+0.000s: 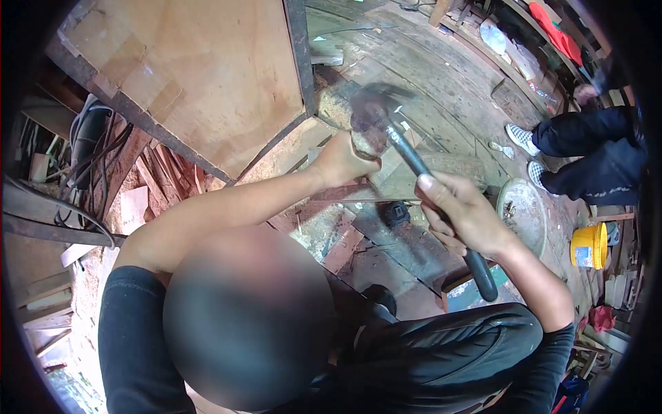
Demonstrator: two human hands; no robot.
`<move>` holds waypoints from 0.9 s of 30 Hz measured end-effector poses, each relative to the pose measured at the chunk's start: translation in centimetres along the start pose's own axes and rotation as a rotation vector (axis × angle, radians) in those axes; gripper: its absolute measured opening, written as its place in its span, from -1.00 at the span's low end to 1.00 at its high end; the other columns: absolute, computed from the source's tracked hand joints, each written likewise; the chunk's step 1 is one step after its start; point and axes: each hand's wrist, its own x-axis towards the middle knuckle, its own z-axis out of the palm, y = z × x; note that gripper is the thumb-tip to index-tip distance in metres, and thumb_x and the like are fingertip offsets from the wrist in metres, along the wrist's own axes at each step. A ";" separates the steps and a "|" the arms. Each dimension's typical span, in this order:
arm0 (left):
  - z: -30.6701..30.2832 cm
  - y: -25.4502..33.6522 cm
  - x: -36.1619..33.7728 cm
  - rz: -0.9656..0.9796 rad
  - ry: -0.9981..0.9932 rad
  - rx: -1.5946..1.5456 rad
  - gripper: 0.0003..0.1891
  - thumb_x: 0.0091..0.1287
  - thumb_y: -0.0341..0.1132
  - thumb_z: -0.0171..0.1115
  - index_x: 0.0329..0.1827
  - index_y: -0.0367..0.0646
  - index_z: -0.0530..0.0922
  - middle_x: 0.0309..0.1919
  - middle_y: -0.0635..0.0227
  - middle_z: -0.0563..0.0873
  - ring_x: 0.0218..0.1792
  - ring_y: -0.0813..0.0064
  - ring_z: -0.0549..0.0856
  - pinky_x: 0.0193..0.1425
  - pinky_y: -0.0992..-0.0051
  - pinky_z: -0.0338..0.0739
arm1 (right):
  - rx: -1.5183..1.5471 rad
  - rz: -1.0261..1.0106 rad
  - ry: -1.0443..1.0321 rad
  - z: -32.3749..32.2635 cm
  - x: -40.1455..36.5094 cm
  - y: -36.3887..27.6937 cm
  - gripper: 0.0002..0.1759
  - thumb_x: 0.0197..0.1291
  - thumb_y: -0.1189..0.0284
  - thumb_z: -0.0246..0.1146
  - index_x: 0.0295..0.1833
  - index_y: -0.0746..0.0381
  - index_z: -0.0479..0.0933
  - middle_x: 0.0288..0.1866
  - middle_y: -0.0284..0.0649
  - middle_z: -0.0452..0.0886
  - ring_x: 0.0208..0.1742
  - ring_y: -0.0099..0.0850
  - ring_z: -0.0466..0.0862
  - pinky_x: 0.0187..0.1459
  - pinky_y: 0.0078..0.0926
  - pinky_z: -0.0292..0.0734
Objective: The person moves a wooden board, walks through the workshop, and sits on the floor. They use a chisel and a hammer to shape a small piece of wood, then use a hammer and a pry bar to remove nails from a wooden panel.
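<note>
A claw hammer (412,155) with a black grip and a metal neck slants across the middle of the view, its head blurred. My right hand (460,212) is wrapped round the handle, thumb along it. Just left of the hammer head, my left hand (343,162) is closed round a rounded brownish piece (367,145), whose kind I cannot make out. The hammer head overlaps the upper part of that piece; whether they touch is unclear.
A large wooden panel (207,76) with a dark frame stands at upper left. Cables (96,159) hang at left. Another person's legs (586,145) are at right, near a yellow bucket (589,246) and a round pale container (522,214). Wood scraps lie about.
</note>
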 end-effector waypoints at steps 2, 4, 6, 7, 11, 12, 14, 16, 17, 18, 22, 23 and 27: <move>0.1 0.0 -0.4 -0.055 -0.094 0.090 -0.65 0.11 -0.40 0.38 -0.02 -0.23 0.59 -0.24 0.30 0.71 -0.19 0.58 0.64 -0.03 0.50 0.53 | 0.138 0.015 -0.013 -0.2 -0.7 -0.7 -0.60 0.49 0.12 -0.12 -0.11 0.25 0.37 -0.76 -0.42 0.22 -0.87 -0.61 0.19 -0.79 -0.66 0.15; 0.3 -0.1 -0.6 -0.012 -0.077 0.071 -0.65 0.11 -0.40 0.37 -0.01 -0.23 0.59 -0.26 0.31 0.71 -0.21 0.59 0.63 -0.05 0.52 0.52 | 0.257 -0.162 0.074 -0.6 -2.0 -2.3 -0.54 0.47 0.06 -0.11 -0.02 0.27 0.39 -0.77 -0.37 0.20 -0.87 -0.58 0.20 -0.79 -0.65 0.16; 0.2 -0.1 -0.6 0.078 -0.064 0.091 -0.63 0.10 -0.40 0.37 0.00 -0.25 0.58 -0.30 0.34 0.70 -0.21 0.60 0.63 -0.05 0.51 0.52 | 0.358 -0.325 0.181 -1.2 -4.7 -3.6 -0.47 0.43 -0.04 -0.11 -0.03 0.26 0.38 -0.77 -0.34 0.21 -0.88 -0.55 0.19 -0.82 -0.63 0.14; 0.3 -0.2 -0.5 0.071 -0.055 0.082 -0.62 0.13 -0.42 0.34 0.04 -0.24 0.56 -0.32 0.36 0.69 -0.27 0.62 0.65 -0.10 0.53 0.55 | 0.459 -0.551 -0.087 -2.3 -4.7 -3.6 -0.46 0.42 -0.07 -0.12 -0.09 0.25 0.37 -0.77 -0.33 0.21 -0.86 -0.54 0.21 -0.81 -0.62 0.15; 0.1 0.1 -0.3 -0.128 -0.087 -0.163 -0.73 0.05 -0.36 0.36 -0.26 -0.33 0.55 -0.45 0.31 0.69 -0.48 0.58 0.64 -0.28 0.51 0.57 | 0.015 -0.321 -1.208 -11.5 -2.6 -7.1 -0.62 0.42 0.13 -0.06 -0.07 0.24 0.44 -0.54 0.07 0.44 -0.50 -0.07 0.57 -0.41 0.01 0.56; 0.1 0.2 -0.3 -0.130 -0.089 -0.163 -0.73 0.05 -0.36 0.36 -0.26 -0.33 0.55 -0.45 0.31 0.69 -0.48 0.58 0.64 -0.28 0.51 0.57 | 0.018 -0.321 -1.206 -10.0 -3.6 -5.3 -0.62 0.42 0.13 -0.06 -0.07 0.24 0.44 -0.54 0.07 0.44 -0.50 -0.07 0.57 -0.41 0.01 0.56; 0.2 0.2 -0.3 -0.095 -0.067 -0.153 -0.74 0.06 -0.35 0.36 -0.26 -0.32 0.55 -0.45 0.31 0.69 -0.47 0.59 0.63 -0.28 0.51 0.56 | 0.608 -0.640 -0.150 -4.8 -5.7 0.6 -0.61 0.43 0.15 -0.05 -0.12 0.29 0.46 -0.55 0.01 0.43 -0.49 -0.15 0.55 -0.39 -0.14 0.57; 0.3 0.0 -0.2 -0.043 -0.055 -0.143 -0.75 0.06 -0.33 0.37 -0.29 -0.30 0.56 -0.45 0.31 0.69 -0.48 0.59 0.62 -0.29 0.51 0.55 | -0.472 -0.342 0.282 -2.1 -2.7 0.6 -0.49 0.46 0.01 -0.14 -0.41 0.19 0.29 -0.76 -0.41 0.22 -0.81 -0.59 0.27 -0.78 -0.58 0.16; 0.1 0.5 -0.1 -0.007 -0.063 -0.027 -0.84 0.11 -0.39 0.33 -0.29 -0.25 0.59 -0.47 0.36 0.68 -0.46 0.63 0.63 -0.28 0.52 0.55 | -0.354 -0.169 0.192 -1.6 -1.6 1.3 -0.51 0.47 0.03 -0.13 -0.39 0.19 0.26 -0.79 -0.43 0.18 -0.85 -0.62 0.20 -0.81 -0.65 0.09; 0.0 0.5 0.1 0.031 -0.074 0.090 -0.91 0.16 -0.45 0.30 -0.28 -0.20 0.61 -0.48 0.40 0.67 -0.44 0.66 0.65 -0.28 0.53 0.56 | -0.233 0.005 0.104 -1.1 -1.0 1.8 -0.53 0.47 0.05 -0.11 -0.37 0.20 0.22 -0.81 -0.45 0.13 -0.88 -0.65 0.14 -0.83 -0.71 0.02; -0.1 0.4 -0.2 -0.096 -0.114 0.027 -0.80 0.06 -0.37 0.37 -0.32 -0.28 0.59 -0.52 0.33 0.66 -0.57 0.62 0.62 -0.45 0.53 0.52 | -0.161 0.059 0.087 -0.3 -1.5 1.3 -0.53 0.47 0.04 -0.11 -0.36 0.21 0.22 -0.80 -0.42 0.16 -0.87 -0.64 0.17 -0.84 -0.66 0.05; 0.2 -0.3 -0.2 -0.016 -0.062 -0.040 -0.82 0.08 -0.39 0.37 -0.31 -0.28 0.60 -0.52 0.34 0.67 -0.60 0.64 0.63 -0.50 0.57 0.53 | -0.053 0.059 0.058 -0.5 -1.4 1.4 -0.53 0.47 0.04 -0.11 -0.36 0.21 0.22 -0.81 -0.42 0.16 -0.88 -0.64 0.16 -0.85 -0.66 0.04; -0.3 -0.3 0.0 -0.067 -0.098 -0.167 -0.83 0.13 -0.43 0.34 -0.25 -0.30 0.60 -0.42 0.33 0.71 -0.49 0.60 0.68 -0.42 0.54 0.60 | 0.081 -0.030 0.054 -1.5 -0.1 3.2 -0.52 0.47 0.04 -0.11 -0.37 0.20 0.22 -0.81 -0.41 0.18 -0.91 -0.63 0.18 -0.86 -0.69 0.05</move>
